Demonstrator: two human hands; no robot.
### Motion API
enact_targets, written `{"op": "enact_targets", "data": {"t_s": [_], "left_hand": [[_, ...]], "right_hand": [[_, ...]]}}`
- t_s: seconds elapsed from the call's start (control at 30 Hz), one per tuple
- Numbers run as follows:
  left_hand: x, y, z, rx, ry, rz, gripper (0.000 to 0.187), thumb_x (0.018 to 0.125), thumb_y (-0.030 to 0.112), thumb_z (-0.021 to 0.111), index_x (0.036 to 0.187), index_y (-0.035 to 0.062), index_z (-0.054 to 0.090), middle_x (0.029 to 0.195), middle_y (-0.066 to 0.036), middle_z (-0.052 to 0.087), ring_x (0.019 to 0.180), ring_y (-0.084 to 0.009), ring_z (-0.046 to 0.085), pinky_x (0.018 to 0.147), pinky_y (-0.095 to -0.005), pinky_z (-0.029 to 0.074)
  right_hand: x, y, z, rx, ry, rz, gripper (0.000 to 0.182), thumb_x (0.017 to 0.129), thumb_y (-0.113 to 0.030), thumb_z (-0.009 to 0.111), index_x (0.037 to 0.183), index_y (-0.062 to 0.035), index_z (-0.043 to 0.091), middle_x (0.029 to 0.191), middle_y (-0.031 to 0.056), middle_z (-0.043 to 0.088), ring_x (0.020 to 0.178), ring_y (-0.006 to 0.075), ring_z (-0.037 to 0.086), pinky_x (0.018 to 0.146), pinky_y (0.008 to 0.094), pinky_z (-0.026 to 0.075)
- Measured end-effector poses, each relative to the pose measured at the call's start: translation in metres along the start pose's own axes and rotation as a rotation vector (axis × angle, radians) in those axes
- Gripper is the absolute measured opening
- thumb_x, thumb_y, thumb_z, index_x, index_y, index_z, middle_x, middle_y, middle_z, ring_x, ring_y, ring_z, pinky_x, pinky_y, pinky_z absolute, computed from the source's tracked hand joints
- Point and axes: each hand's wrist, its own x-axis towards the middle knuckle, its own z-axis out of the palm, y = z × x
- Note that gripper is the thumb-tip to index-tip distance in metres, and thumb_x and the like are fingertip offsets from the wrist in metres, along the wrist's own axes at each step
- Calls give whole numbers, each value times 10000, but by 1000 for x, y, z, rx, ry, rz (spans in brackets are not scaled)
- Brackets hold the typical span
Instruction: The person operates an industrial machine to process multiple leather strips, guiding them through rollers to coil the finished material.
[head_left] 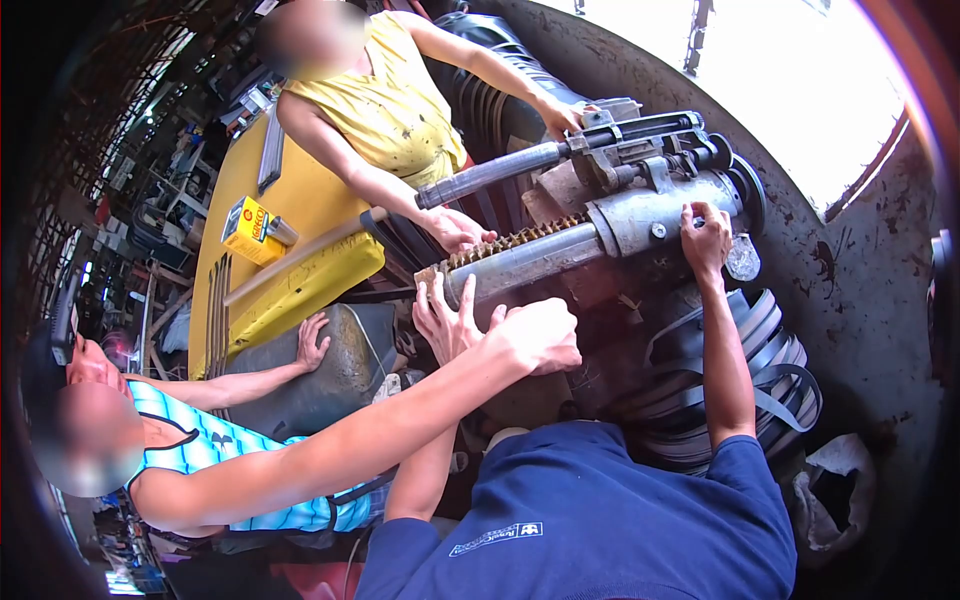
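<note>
Glare from upper-right opening [780,90] — left background dim, edges dark, curved.

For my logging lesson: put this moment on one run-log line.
left hand: spread, at end of grey shaft | right hand: at metal housing | brown ridged part: along shaft

Long grey metal machine [640,222]; lies aslant; brown ridged strip [515,241] along barrel [540,256].
</note>
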Motion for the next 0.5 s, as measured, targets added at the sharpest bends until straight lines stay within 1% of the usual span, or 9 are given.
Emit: {"op": "enact_targets", "data": {"t_s": [0.07, 0.1, 0.13, 0.2, 0.23, 0.3, 0.37, 0.43, 0.5], "left_hand": [[1, 2, -2, 21, 36, 2, 602, 807, 505, 668, 1309, 191, 563, 1444, -170, 366, 1367, -358, 293, 1124, -541, 230], [10, 11, -5, -2, 41, 63, 527, 822, 436, 636, 1292, 208, 572, 1434, -141, 395, 1350, -329, 331, 1124, -508, 255], [33, 34, -17, -89, 22, 250, 462, 836, 366, 604, 1275, 224, 581, 1424, -112, 425, 1334, -300, 369, 1124, -475, 279], [114, 100, -63, -465, -198, 1021, 381, 865, 227, 539, 1240, 258, 599, 1404, -55, 484, 1301, -241, 446, 1123, -410, 329], [133, 110, -78, -559, -303, 1200, 377, 880, 157, 507, 1223, 275, 608, 1394, -26, 514, 1284, -211, 484, 1122, -377, 353], [95, 89, -73, -458, -217, 721, 382, 889, 211, 538, 1268, 216, 585, 1401, -71, 493, 1310, -248, 444, 1120, -415, 331], [35, 49, -59, -344, -130, 243, 428, 899, 264, 569, 1313, 156, 562, 1407, -116, 472, 1335, -284, 404, 1117, -453, 309], [13, 26, -37, -162, -68, 2, 522, 872, 354, 611, 1333, 117, 552, 1408, -173, 440, 1339, -350, 362, 1105, -507, 279], [8, 15, -21, 79, -36, -5, 653, 809, 479, 666, 1327, 97, 554, 1401, -241, 398, 1321, -445, 316, 1084, -576, 241]], "right_hand": [[0, 0, 0, 0, -3, 0, 200, 843, -277, 660, 899, -89, 700, 845, 67, 700, 896, 271, 618, 826, 394, 483], [0, 0, 1, 0, -5, 3, 200, 843, -276, 660, 900, -89, 700, 845, 66, 700, 896, 270, 618, 826, 393, 483], [-1, 0, -1, 1, -2, 3, 199, 843, -276, 661, 901, -89, 701, 846, 65, 700, 897, 270, 618, 826, 393, 483], [-1, 0, 0, 4, 1, 3, 199, 842, -274, 661, 902, -89, 701, 846, 64, 701, 899, 267, 619, 828, 391, 483], [-1, 0, 0, 5, 1, 3, 199, 842, -274, 661, 902, -88, 701, 846, 63, 701, 900, 266, 620, 828, 391, 483], [-1, -1, -1, -3, -2, 3, 195, 841, -271, 662, 903, -90, 702, 845, 62, 701, 901, 264, 621, 830, 389, 484], [-1, -1, -1, -6, -5, 2, 192, 840, -268, 663, 903, -91, 703, 843, 61, 701, 902, 262, 622, 831, 388, 484], [0, -1, -1, -6, -4, 3, 188, 840, -265, 664, 901, -91, 703, 841, 60, 700, 902, 261, 623, 832, 387, 484], [1, -1, 0, -6, -6, 8, 187, 840, -263, 664, 898, -90, 702, 841, 59, 700, 902, 262, 623, 833, 386, 484]]}}
